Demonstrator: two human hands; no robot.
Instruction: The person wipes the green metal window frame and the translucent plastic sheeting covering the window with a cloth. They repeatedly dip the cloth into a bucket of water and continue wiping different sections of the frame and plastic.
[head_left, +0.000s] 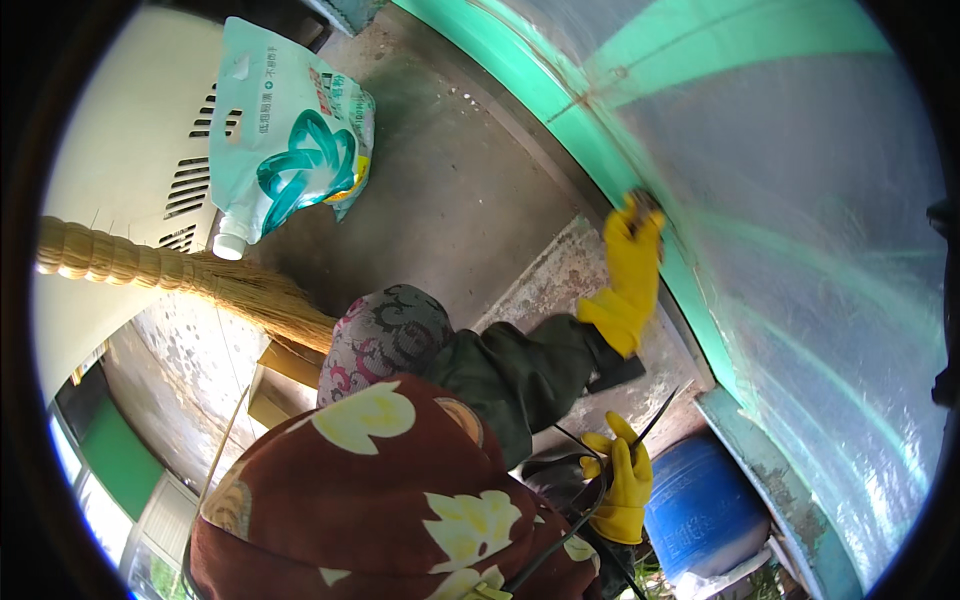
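My left hand (636, 259), in a yellow rubber glove with a dark green sleeve behind it, reaches to the edge of a green-framed door or panel (679, 289). Its fingers close on a small dark brown pad or wad (643, 202) pressed against the green strip. Lower in the picture is my right hand (624, 480), also gloved in yellow, its fingers partly spread. A thin black tapered thing (658, 416) sticks out past its fingers; whether the hand grips it is unclear. A black cable (600, 491) runs beside this hand towards the brown flowered garment on my body.
A pale green pouch of washing product (300, 150) with a white cap stands on a grey surface (420, 187). Near it are a straw broom (247, 289) and a cream slotted casing (135, 150). A blue plastic barrel (701, 510) is by the frame's lower end. Clear plastic sheeting covers the panel.
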